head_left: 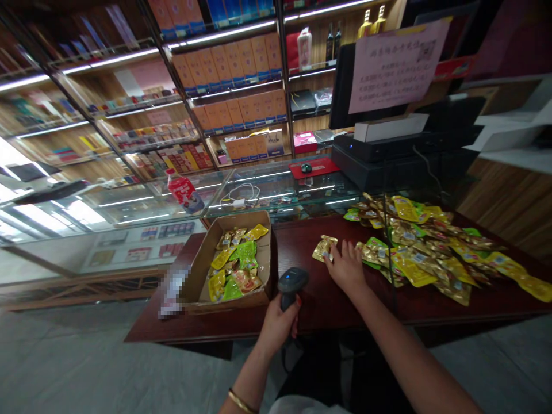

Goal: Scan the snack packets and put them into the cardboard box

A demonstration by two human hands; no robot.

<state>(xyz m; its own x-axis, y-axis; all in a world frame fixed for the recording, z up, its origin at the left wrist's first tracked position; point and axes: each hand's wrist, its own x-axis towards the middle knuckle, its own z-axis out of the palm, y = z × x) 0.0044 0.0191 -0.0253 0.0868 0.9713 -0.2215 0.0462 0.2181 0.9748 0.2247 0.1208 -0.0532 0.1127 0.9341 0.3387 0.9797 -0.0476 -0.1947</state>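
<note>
Left fingers (296,309) wrap one scanner (293,280) while right fingers (345,251), loosely spread, touch one gold packet (323,248).

Light strips (222,34) glow white from ten to twelve o'clock, glare (88,214) bleaches the edge at nine, streaks gleam in the glass counter (269,185), blur softens the notice (390,72) near two, and coarse pixels mask a patch (173,293) at eight

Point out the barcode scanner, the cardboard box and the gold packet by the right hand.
Barcode scanner (292,280): head view, on its dark upper housing.
Cardboard box (265,256): head view, on its right inner wall.
Gold packet (323,248): head view, on its wrapper's middle.
</note>
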